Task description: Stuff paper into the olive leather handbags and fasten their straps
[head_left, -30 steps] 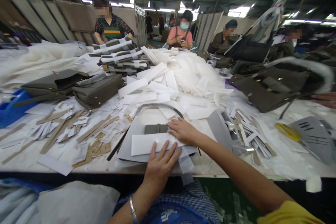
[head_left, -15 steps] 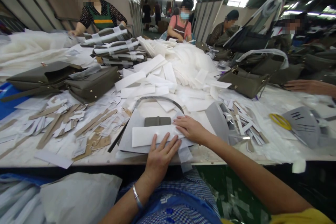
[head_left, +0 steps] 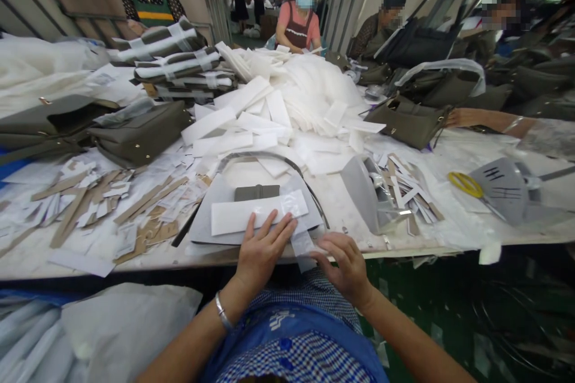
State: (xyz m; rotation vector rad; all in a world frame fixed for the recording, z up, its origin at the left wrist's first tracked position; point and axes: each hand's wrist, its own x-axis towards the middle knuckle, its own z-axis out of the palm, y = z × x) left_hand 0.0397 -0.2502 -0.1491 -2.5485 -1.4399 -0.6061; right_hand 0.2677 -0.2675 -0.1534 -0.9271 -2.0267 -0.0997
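In the head view, the left hand (head_left: pixel 265 251) lies flat, fingers spread over the right half of a long white foam-like strip (head_left: pixel 240 214), gripping nothing. That strip slants across a pale-grey, sheet-covered, bag-shaped piece (head_left: pixel 202 224), on the near side of a small olive-grey rectangular tab (head_left: pixel 257 192); a thin dark curved handle (head_left: pixel 256 155) arches beyond. The right hand (head_left: pixel 347 266) is just off the piece's near right corner, fingers curled narrow at a translucent tape-like strip (head_left: pixel 302 242) that hangs over the edge of the white table (head_left: pixel 357 239); whether thumb and fingertip truly pinch it, I cannot tell. To do this well, I judge, the left palm should bear down evenly so that the white strip cannot slide, and the tape should be handled by its outer edge, taut and smooth, without folding onto itself or dragging the grey covering askew.
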